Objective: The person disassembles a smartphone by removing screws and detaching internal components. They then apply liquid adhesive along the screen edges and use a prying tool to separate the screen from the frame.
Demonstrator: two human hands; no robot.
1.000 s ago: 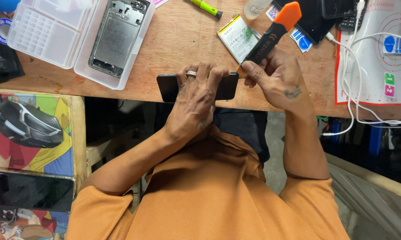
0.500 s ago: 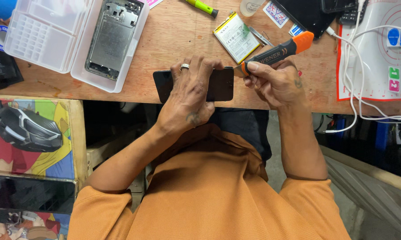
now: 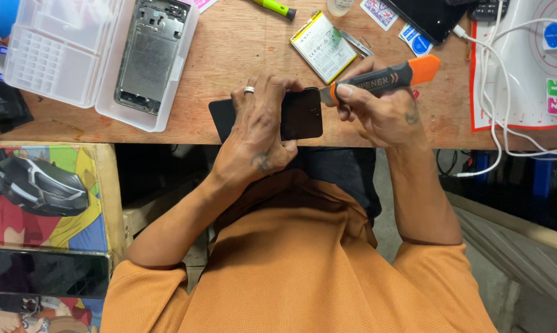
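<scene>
A black phone (image 3: 300,116) is pinned flat at the near edge of the wooden counter (image 3: 241,55) by the left hand (image 3: 261,126), fingers spread over it. At its 3 o'clock edge the blade of an orange-and-black pry tool (image 3: 380,79) is set, gripped firmly in the right hand (image 3: 383,114). The step in hand appears to be prying at the seam; steady pressure and a shallow angle are called for. At 12 o'clock lies a battery (image 3: 323,46); at 10 o'clock, a phone frame (image 3: 150,52) on a clear tray (image 3: 56,55).
</scene>
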